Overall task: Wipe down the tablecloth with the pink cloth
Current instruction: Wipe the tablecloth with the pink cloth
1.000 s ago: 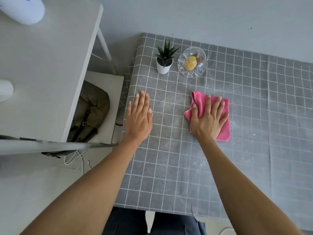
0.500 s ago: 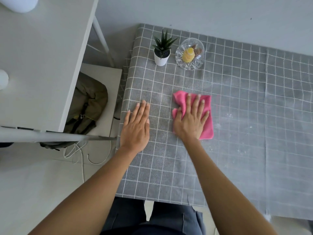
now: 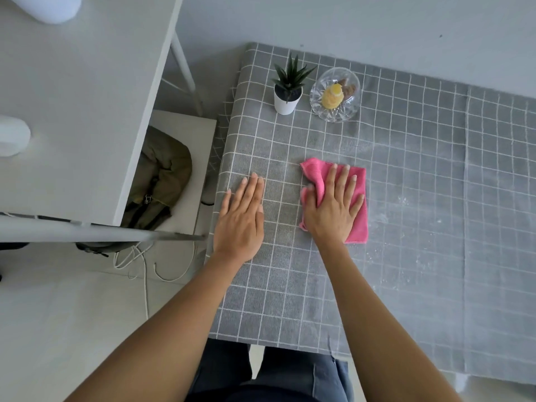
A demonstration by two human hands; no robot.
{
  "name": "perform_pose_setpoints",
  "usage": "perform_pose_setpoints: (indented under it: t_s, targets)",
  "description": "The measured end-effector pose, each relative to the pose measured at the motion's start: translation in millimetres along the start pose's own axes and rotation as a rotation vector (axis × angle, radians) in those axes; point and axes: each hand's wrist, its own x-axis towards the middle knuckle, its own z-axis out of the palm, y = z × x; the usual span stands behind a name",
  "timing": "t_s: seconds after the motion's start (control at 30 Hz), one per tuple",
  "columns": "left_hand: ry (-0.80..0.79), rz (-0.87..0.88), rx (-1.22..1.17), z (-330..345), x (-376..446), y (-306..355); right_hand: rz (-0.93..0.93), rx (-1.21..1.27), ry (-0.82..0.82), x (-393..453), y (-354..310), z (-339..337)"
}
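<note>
the right hand [image 3: 332, 210] lies flat on the pink cloth [image 3: 358, 198], fingers straight and spread, pressing it down onto the tablecloth [image 3: 290, 300]; nothing is clenched, the grip is loose and flat. the cloth is bunched into a fold by the thumb on its left side and lies smooth to the right, its right edge and near corner showing past the palm. it sits a little left of the middle of the surface, well back from the near edge.

the left hand [image 3: 242, 217] is flat too, fingers together, palm down on the bare tablecloth just beside the left edge, grip released and holding nothing. a strip of grey check lies between the two hands; they do not touch.

to the right of the cloth the tablecloth runs wide and open, with pale dusty smears and white specks [image 3: 403, 201] just beyond the cloth's right edge. at the far left corner stand a small plant [image 3: 288, 92] in a white pot and a glass bowl [image 3: 335, 95] just beside it, both well apart from the cloth, with open check between.

off the left edge the tablecloth hangs down; beyond it are a white desk [image 3: 87, 111], an olive bag [image 3: 162, 175] beneath it and white cables [image 3: 145, 262] on the floor. the near edge hangs over the person's jeans [image 3: 290, 372].
</note>
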Motion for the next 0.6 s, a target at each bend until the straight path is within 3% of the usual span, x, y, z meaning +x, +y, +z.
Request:
perform_pose_setpoints:
  t_s: [0.3, 0.5, 0.6]
  targets:
    - [-0.002, 0.006, 0.006, 0.5, 0.2, -0.2, -0.054, -0.019, 0.013, 0.8, 10.8, -1.6]
    - [0.015, 0.004, -0.003, 2.8, 0.1, -1.7, 0.179, 0.061, 0.105, -22.5, 12.9, 2.6]
    - [0.021, 0.016, -0.014, 3.6, 1.0, -1.8, -0.017, -0.012, 0.044, -55.0, -14.1, 17.5]
